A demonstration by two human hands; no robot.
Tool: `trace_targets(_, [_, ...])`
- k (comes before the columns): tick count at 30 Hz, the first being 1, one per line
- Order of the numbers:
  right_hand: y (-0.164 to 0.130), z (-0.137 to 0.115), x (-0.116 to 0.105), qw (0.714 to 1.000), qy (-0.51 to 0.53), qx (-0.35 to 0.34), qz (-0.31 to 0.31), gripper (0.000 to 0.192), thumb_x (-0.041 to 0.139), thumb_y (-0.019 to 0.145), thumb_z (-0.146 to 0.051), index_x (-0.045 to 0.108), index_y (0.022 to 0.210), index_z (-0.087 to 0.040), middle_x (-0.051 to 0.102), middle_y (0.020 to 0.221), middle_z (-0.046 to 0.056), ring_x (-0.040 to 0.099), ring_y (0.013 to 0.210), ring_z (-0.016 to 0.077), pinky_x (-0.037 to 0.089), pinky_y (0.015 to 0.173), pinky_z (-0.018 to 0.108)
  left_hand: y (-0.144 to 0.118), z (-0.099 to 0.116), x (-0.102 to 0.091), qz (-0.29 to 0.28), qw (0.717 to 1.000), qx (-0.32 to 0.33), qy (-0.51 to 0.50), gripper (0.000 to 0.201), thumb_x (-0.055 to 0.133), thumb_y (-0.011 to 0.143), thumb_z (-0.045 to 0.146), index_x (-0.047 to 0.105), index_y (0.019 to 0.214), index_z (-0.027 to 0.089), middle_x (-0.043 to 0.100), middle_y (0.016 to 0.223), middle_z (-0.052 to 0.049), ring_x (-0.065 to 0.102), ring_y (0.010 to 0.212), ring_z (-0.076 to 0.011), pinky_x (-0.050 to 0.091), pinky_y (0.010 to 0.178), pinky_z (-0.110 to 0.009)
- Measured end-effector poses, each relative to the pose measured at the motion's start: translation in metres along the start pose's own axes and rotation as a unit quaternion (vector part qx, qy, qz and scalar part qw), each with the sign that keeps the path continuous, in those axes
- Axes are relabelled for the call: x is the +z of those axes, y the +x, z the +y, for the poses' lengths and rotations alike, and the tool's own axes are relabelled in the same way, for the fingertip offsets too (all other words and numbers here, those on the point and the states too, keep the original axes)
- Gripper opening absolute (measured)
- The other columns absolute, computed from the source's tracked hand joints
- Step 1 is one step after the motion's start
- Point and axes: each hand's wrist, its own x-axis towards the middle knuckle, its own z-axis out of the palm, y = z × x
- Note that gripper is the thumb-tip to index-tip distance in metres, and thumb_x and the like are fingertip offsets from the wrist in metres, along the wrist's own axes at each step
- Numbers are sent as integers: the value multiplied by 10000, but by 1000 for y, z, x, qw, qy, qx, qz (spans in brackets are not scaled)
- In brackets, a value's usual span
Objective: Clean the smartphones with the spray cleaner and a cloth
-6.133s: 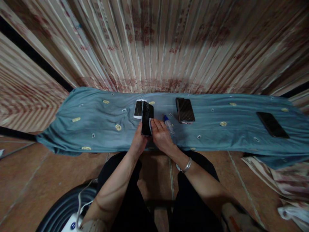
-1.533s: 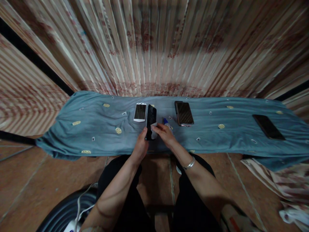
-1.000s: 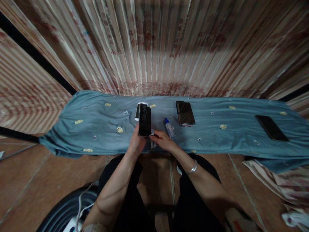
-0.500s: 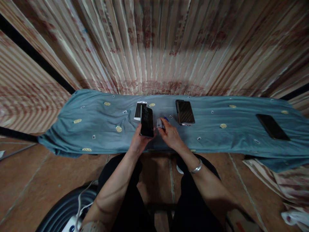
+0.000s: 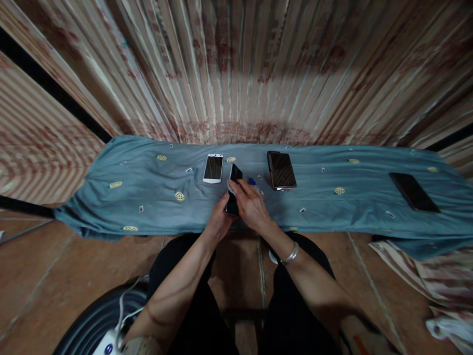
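My left hand (image 5: 219, 217) is closed round the lower part of a black smartphone (image 5: 236, 172), which is held tilted above the cloth. Over the phone's screen lies my right hand (image 5: 252, 206), its fingers bent and pressed to the glass. A small pale wipe is in those fingers, mostly hidden under them now. Just beyond the right fingers a small blue object (image 5: 252, 181) rests on the cloth, too small to name. A white smartphone (image 5: 213, 168) with a dark screen lies flat to the left of the held phone.
A teal patterned cloth (image 5: 321, 212) covers the long narrow table. A stack of dark phones (image 5: 282, 170) lies right of my hands, and another black phone (image 5: 414, 192) at the far right. Behind hangs a striped curtain (image 5: 229, 74). A white power strip (image 5: 107, 342) is at lower left.
My right hand has moved left with the wipe onto the phone's screen. The phone has turned and shifted slightly right in my left hand, uncovering the white phone.
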Motion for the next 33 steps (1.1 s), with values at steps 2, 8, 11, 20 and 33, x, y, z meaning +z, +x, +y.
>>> trace_targets(2, [-2,-6,0,1000,-11,-14,-10,550,363,961,-69,548,1473,-148,578,1450,184,588,1258,281,480,1099,472,1,1,1,15,1000,7,-13,264,548,935,237,734,1106,159,784,1018,-65,675,1165,-224,521,1021,-357])
trace_targets(8, [-9,-18,2,998,-26,-43,-27,565,387,954,-52,545,1481,-182,583,1458,159,588,1258,264,497,1098,464,-4,10,12,56,996,0,-73,415,391,1039,374,730,952,152,773,978,-71,659,1205,-175,472,1078,-271])
trace_targets(11, [-13,-22,5,997,-32,-62,-21,540,392,965,-66,569,1461,-184,591,1451,150,590,1260,262,505,1101,453,-8,16,15,57,996,-14,-64,543,304,1055,465,699,850,153,768,952,-87,660,1212,-198,478,1096,-307])
trace_targets(20, [-24,-25,16,991,17,-131,-33,587,384,957,-57,480,1527,-156,513,1546,151,463,1430,281,425,1204,501,-2,26,1,30,998,-26,-43,626,283,1001,617,672,1272,208,766,1116,-98,650,1236,-288,549,1025,-437])
trace_targets(33, [-22,-20,22,996,25,-81,-19,504,413,1026,-177,464,1518,-80,495,1560,175,324,1535,281,389,1228,502,2,30,-4,33,998,-20,-52,592,301,1026,528,652,1316,149,769,1116,-126,617,1291,-271,477,1105,-415])
